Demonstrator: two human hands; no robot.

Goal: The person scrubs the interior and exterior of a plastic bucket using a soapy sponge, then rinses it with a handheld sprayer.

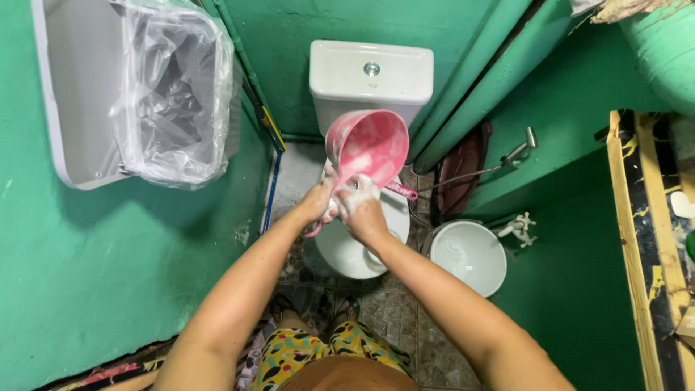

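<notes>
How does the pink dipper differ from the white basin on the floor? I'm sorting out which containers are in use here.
The pink dipper is held up over the toilet bowl by soapy hands, left hand and right hand; the white basin sits untouched on the floor. The dipper is tilted toward the camera and has a handle; the basin stands level and shows none. The dipper is mottled pink, the basin plain white. Both are round and open-topped.

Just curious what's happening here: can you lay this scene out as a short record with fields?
Place: small bathroom with green walls
Left hand: soapy, gripping the handle of the pink scoop
Right hand: soapy, against the scoop's base
Below the hands: white toilet
Right of toilet: white bucket
Upper left: bin with clear liner
</notes>
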